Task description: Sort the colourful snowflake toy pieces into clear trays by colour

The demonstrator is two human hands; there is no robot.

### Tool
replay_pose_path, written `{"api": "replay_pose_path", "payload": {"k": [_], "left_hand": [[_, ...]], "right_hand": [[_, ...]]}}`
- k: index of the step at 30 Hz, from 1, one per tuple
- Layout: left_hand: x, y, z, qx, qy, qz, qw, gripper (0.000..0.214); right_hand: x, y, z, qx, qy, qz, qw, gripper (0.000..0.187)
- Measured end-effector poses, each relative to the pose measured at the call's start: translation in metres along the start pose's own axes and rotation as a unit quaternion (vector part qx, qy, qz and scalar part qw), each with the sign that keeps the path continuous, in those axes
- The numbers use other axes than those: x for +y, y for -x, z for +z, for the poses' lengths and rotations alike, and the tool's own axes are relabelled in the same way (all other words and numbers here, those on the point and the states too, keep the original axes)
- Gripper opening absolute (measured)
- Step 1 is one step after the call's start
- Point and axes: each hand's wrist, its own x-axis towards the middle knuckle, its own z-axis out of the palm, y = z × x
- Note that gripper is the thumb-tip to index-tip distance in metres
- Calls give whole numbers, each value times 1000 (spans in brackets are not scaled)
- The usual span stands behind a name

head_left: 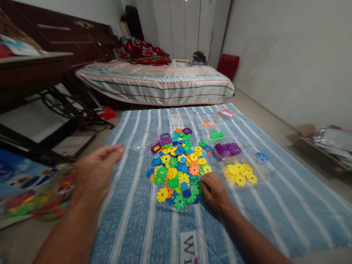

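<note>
A heap of notched plastic discs (172,172) in yellow, green, blue, orange and purple lies on the striped cloth. At its right edge my right hand (215,191) has its fingers curled down against green discs; what they grip is hidden. My left hand (95,170) hovers left of the heap, thumb and fingers pressed together, and I cannot make out anything between them. Right of the heap is a clear divided tray (264,179). It holds yellow discs (240,173), purple pieces (227,149), green discs (216,135), an orange piece (207,124) and a blue disc (261,157).
A clear plastic container (141,141) stands beyond my left hand. A small red-and-white packet (226,112) sits at the cloth's far right corner. Left, low down, is a blurred bag of colourful pieces (52,198). A bed (156,82) stands behind, a cardboard box (324,150) at right.
</note>
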Motion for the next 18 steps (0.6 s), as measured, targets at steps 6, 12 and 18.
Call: {"api": "replay_pose_path", "payload": {"k": [6, 12, 18], "left_hand": [[-68, -22, 33, 12, -281, 21, 959, 28], [-97, -35, 45, 26, -389, 71, 918, 43], [-102, -36, 58, 48, -436, 64, 896, 51]], "right_hand": [[-1, 1, 4, 0, -11, 9, 1000, 18], [-1, 2, 7, -3, -17, 13, 1000, 18], [-3, 4, 10, 0, -12, -17, 1000, 16]]}}
